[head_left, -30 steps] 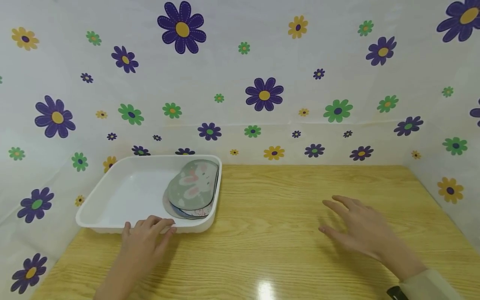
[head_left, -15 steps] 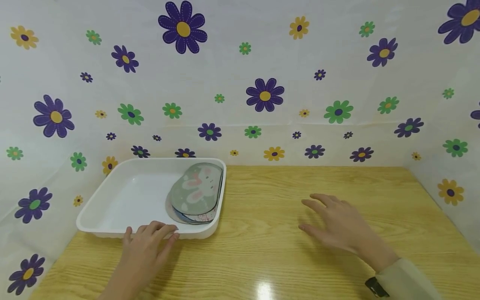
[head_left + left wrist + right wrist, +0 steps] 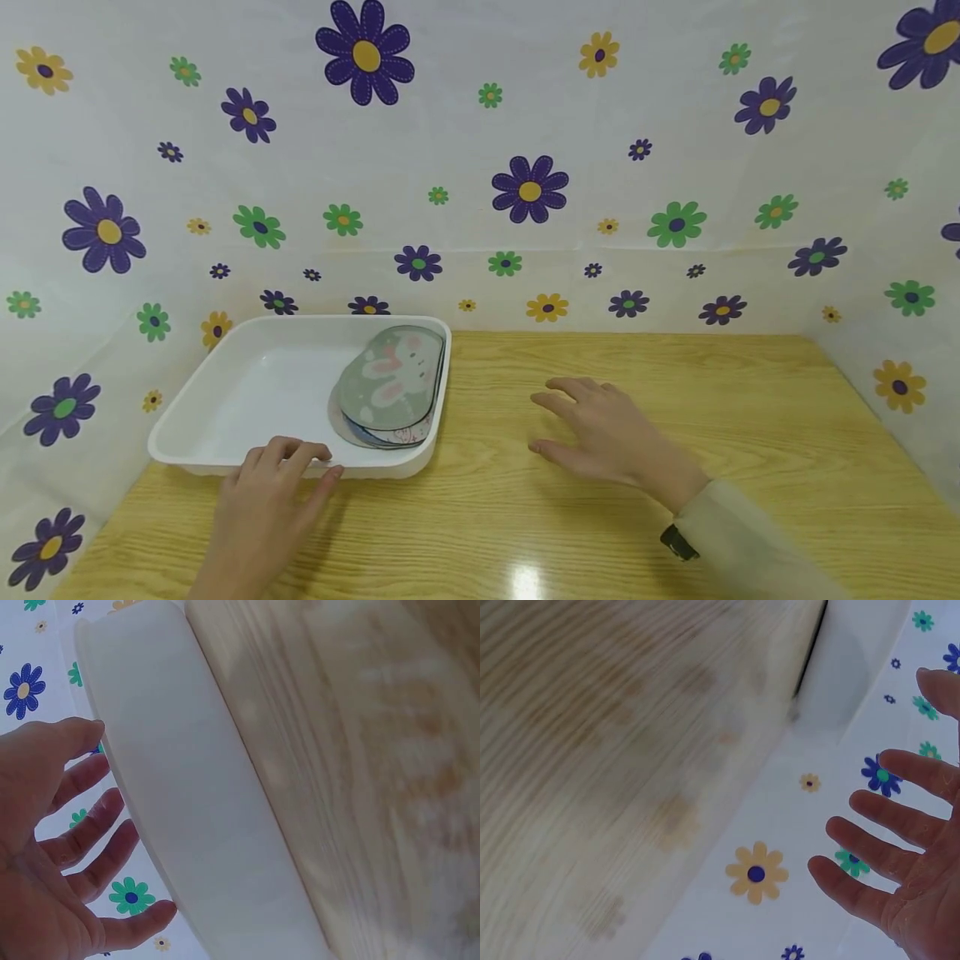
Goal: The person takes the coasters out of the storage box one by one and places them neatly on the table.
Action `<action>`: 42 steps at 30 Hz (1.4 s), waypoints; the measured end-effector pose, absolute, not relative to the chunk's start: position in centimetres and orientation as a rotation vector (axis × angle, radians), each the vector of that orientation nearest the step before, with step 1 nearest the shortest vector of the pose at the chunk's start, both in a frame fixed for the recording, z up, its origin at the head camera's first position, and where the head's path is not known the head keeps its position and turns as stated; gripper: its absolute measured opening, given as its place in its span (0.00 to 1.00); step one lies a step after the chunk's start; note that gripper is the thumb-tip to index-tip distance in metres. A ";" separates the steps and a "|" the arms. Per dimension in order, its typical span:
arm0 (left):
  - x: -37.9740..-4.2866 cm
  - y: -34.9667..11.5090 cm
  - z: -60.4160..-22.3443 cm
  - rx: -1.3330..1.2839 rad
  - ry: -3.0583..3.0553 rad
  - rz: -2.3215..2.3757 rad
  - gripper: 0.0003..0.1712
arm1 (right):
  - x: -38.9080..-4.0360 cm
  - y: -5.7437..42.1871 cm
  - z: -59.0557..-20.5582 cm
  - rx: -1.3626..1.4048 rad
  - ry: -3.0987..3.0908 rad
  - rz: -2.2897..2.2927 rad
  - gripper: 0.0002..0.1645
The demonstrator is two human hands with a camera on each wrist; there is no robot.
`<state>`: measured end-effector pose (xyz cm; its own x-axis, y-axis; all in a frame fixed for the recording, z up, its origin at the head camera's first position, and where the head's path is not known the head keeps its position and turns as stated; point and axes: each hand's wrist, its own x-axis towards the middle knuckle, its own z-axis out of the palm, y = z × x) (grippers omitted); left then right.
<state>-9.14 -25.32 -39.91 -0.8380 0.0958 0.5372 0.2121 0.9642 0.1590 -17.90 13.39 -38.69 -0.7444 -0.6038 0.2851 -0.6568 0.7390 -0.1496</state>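
Note:
A white rectangular tray (image 3: 247, 392) stands on the left of the wooden table. Stacked at its right end are several flat rounded pads; the top pad (image 3: 393, 375) is grey-green with a pink-eared white rabbit print. My left hand (image 3: 258, 500) is at the tray's front rim, its fingers loosely bent over the edge and the thumb spread apart in front. In the left wrist view its fingertips (image 3: 172, 907) meet the rim. To the right of the tray, my right hand (image 3: 600, 433) hovers above the table with fingers spread, holding nothing.
The wooden table (image 3: 600, 533) has a white flower-print sheet (image 3: 480, 167) hanging behind it and at both sides. A dark band (image 3: 678, 542) shows on the right wrist, below a pale sleeve (image 3: 750, 533).
The tray shifted slightly towards me and to the right, then stayed nearly still. My right hand travelled left towards it. My left hand moved slightly left along the rim, its thumb spreading.

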 end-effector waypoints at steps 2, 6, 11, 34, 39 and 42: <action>-9.1 -25.3 -39.9 -0.204 -2.578 -0.290 0.13 | -18.1 12.6 -38.6 1.034 -2.709 0.361 0.34; -9.1 -25.3 -39.8 -0.182 -2.604 -0.288 0.12 | -18.6 11.0 -38.6 1.089 -2.687 0.356 0.34; -9.1 -25.3 -39.8 -0.182 -2.605 -0.284 0.12 | -19.2 8.9 -38.3 1.158 -2.655 0.338 0.33; -9.1 -25.2 -39.9 -0.182 -2.600 -0.319 0.11 | -21.1 2.0 -37.7 1.346 -2.504 0.235 0.28; -9.1 -25.2 -39.9 -0.182 -2.602 -0.336 0.10 | -21.6 0.3 -37.4 1.375 -2.506 0.164 0.26; -9.1 -25.3 -39.9 -0.179 -2.610 -0.340 0.10 | -21.9 -0.8 -37.4 1.395 -2.535 0.148 0.24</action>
